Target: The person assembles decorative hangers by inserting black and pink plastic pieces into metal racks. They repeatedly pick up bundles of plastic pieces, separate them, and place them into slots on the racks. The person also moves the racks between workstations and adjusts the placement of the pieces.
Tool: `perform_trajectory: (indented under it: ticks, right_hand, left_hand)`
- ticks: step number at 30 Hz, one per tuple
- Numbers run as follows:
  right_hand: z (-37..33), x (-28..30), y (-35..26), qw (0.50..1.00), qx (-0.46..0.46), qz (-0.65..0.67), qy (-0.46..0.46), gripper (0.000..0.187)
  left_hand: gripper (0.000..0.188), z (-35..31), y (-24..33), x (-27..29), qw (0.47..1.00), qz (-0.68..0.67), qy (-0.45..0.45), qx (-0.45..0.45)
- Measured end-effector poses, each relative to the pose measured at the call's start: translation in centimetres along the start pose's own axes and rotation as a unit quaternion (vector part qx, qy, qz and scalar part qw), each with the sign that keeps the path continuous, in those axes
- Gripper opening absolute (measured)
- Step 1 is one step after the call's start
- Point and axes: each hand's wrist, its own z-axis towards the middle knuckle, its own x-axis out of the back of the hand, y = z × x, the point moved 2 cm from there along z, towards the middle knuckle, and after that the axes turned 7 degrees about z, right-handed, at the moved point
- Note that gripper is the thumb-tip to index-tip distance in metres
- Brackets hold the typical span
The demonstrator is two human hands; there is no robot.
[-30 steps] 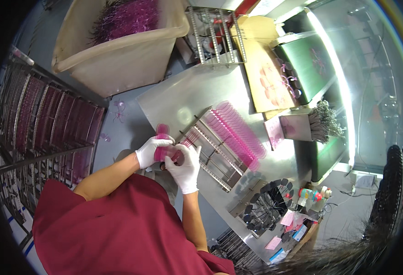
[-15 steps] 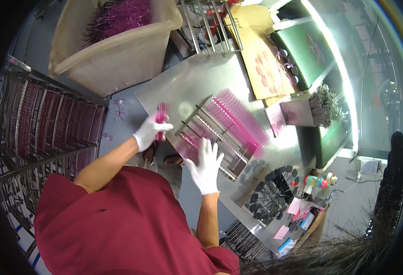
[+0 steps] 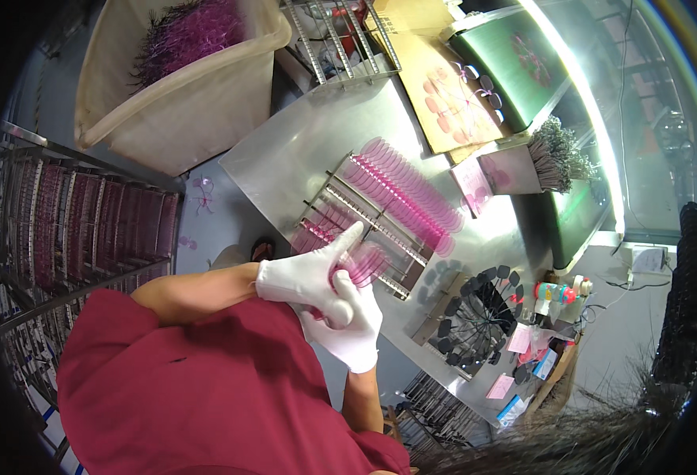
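Observation:
My white-gloved left hand point(image 3: 305, 277) and white-gloved right hand point(image 3: 348, 328) meet at the near side of a metal rack point(image 3: 376, 229). Between them is a bundle of thin pink translucent discs that look like lenses point(image 3: 367, 263), blurred by motion. Both hands are closed around the bundle, the left index finger stretched along it; part of it is hidden by the gloves. A long row of similar pink lenses point(image 3: 402, 194) stands along the rack's far side. A shorter pink row point(image 3: 317, 231) sits in its near left part.
A metal table point(image 3: 277, 154) carries the rack. Dark discs on a round wire spray point(image 3: 479, 321) lie to its right. A cream bin point(image 3: 178, 119) with purple sprays stands far left, a shelf of loaded racks point(image 3: 87, 210) at left. A yellow board point(image 3: 443, 99) lies beyond.
My left hand has moved right and nearer with the pink lenses, joining my right hand. The right hand, open before, has closed around the bundle. The view has shifted slightly.

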Motion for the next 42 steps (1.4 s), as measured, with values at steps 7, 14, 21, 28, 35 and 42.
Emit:
perform_trajectory:
  ticks: [7,14,21,28,35,42]
  right_hand:
    - [-0.7,1.1,9.4,0.933,-0.147,0.288,0.16,0.062]
    - [0.1,-2.5,13.7,0.997,-0.054,-0.062,0.004,0.052]
    - [-0.1,-2.3,13.3,0.975,-0.152,0.125,0.1,0.054]
    - [0.0,-2.4,13.3,0.973,-0.206,0.079,0.061,0.049]
    - [1.1,-2.0,12.1,0.992,-0.031,-0.12,-0.033,0.047]
    - [-1.2,0.6,13.0,0.988,-0.032,-0.145,-0.05,0.061]
  left_hand:
    - [0.083,0.5,-0.3,3.4,0.718,0.626,0.239,-0.189]
    - [0.074,2.3,-4.4,8.6,0.598,0.767,0.099,-0.213]
    - [0.078,2.0,-5.3,8.7,0.626,0.728,0.095,-0.263]
    - [0.078,2.0,-5.8,9.2,0.625,0.723,0.113,-0.271]
    - [0.08,1.9,-5.4,8.9,0.623,0.742,0.087,-0.23]
    - [0.078,1.7,-6.1,9.3,0.614,0.751,0.095,-0.224]
